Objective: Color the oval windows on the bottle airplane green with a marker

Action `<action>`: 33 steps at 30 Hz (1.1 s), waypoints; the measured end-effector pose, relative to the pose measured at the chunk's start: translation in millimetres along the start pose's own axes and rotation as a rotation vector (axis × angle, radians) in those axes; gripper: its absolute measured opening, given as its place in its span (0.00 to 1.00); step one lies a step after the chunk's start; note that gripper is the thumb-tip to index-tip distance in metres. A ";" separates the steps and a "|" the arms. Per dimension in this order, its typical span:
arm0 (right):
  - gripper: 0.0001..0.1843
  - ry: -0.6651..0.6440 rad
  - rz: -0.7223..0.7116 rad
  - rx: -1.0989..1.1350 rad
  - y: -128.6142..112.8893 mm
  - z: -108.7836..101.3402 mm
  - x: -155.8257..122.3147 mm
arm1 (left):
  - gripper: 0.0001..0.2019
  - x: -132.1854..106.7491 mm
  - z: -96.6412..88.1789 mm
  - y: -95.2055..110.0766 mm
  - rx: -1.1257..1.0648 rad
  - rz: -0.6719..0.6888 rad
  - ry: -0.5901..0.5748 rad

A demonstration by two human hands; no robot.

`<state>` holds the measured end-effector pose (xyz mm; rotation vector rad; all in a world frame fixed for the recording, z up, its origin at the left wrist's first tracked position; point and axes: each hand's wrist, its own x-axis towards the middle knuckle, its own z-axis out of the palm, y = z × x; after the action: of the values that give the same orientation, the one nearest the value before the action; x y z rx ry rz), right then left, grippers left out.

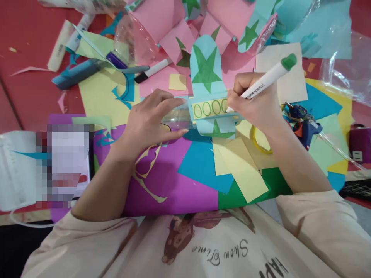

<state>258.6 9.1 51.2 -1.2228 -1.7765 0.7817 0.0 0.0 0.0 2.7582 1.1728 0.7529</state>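
Near the middle, my right hand (256, 100) grips a white acrylic marker (268, 82) with a green end. Its tip touches or nearly touches the right part of a yellow paper strip (209, 108), where a row of green ovals is drawn. That strip lies on light blue paper wrapped around a clear plastic bottle (176, 116). My left hand (149, 121) steadies the bottle from the left, fingers above and thumb below. A rounded light blue wing (205, 61) with a green star sticks out upward; a shorter piece (216, 128) sticks out below.
Pink paper shapes (162, 19) lie at the back. A capped black marker (153, 70), a yellow tape roll (257, 139) and a blue glue gun (307, 133) surround the work. Purple card (174, 181) and paper offcuts cover the front. A phone (69, 162) rests at left.
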 end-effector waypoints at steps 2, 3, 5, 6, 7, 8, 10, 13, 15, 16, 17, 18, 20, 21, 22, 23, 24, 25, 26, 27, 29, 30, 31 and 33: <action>0.24 0.020 0.032 0.135 -0.4 -0.6 0.2 | 0.28 -0.5 -0.2 -0.6 0.005 -0.006 -0.007; 0.22 0.047 0.050 0.203 -0.4 -1.0 0.7 | 0.28 -0.7 0.3 -1.5 0.011 -0.009 -0.012; 0.21 0.131 0.058 0.296 -0.4 -2.0 2.4 | 0.29 -1.1 3.1 -4.3 0.024 0.017 0.008; 0.20 0.182 0.038 0.321 -0.6 -2.6 3.3 | 0.30 -1.2 5.2 -6.0 0.031 0.042 0.025; 0.19 0.226 0.013 0.333 -1.0 -3.4 4.0 | 0.31 -1.2 7.7 -7.4 0.033 0.084 0.069; 0.17 0.253 -0.010 0.342 -1.8 -4.2 4.4 | 0.31 -1.2 10.2 -8.2 0.032 0.107 0.108; 0.12 0.229 -0.021 0.349 -4.6 -5.6 3.8 | 0.33 -0.9 14.6 -7.0 0.023 0.139 0.161; 0.04 0.104 -0.009 0.369 -10.0 -4.8 0.0 | 0.32 -0.4 17.4 1.5 0.018 0.127 0.175; 0.06 0.003 0.002 0.397 -11.9 -1.5 -3.1 | 0.31 -0.5 17.4 8.6 0.033 0.087 0.154; 0.08 -0.039 0.007 0.409 -12.0 0.7 -4.5 | 0.31 -0.8 17.2 11.7 0.035 0.074 0.150; 0.09 -0.068 0.015 0.417 -11.7 3.0 -5.8 | 0.30 -1.3 17.0 14.1 0.033 0.059 0.137; 0.10 -0.089 0.023 0.416 -11.0 5.1 -6.9 | 0.30 -1.9 17.0 15.8 0.025 0.043 0.120; 0.12 -0.094 0.045 0.371 -9.5 8.4 -8.7 | 0.30 -3.2 17.6 17.2 0.001 0.004 0.072; 0.14 -0.089 0.058 0.331 -9.0 9.5 -9.4 | 0.30 -3.9 18.2 17.1 -0.015 -0.009 0.053; 0.16 -0.083 0.072 0.287 -8.7 10.2 -9.8 | 0.31 -4.6 18.9 16.7 -0.031 -0.018 0.043; 0.18 -0.075 0.079 0.248 -8.6 10.7 -10.1 | 0.32 -5.2 19.6 16.1 -0.042 -0.019 0.042; 0.20 -0.063 0.077 0.221 -8.6 11.1 -10.2 | 0.32 -5.6 20.2 15.5 -0.046 -0.016 0.045; 0.20 -0.049 0.065 0.207 -8.4 11.5 -10.2 | 0.32 -5.9 20.8 15.1 -0.046 -0.016 0.045; 0.20 -0.043 0.049 0.201 -8.2 11.9 -10.2 | 0.32 -6.0 21.0 14.8 -0.044 -0.019 0.040; 0.19 -0.035 0.037 0.197 -7.6 12.5 -10.1 | 0.32 -5.9 21.1 14.7 -0.042 -0.026 0.030; 0.18 -0.031 0.030 0.180 -5.8 14.0 -10.0 | 0.32 -5.5 20.4 15.2 -0.035 -0.040 0.006; 0.18 -0.030 0.033 0.168 -4.7 14.9 -10.0 | 0.31 -5.3 20.0 15.7 -0.031 -0.045 -0.004; 0.18 -0.030 0.034 0.156 -3.5 15.8 -10.1 | 0.31 -5.0 19.6 16.1 -0.026 -0.048 -0.010; 0.18 -0.024 0.018 0.148 -1.5 17.4 -10.3 | 0.30 -4.7 19.3 16.7 -0.023 -0.046 -0.007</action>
<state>244.6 -1.7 41.4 -1.1369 -1.6969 0.9248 17.1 -12.4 -15.1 2.7028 1.2144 0.7468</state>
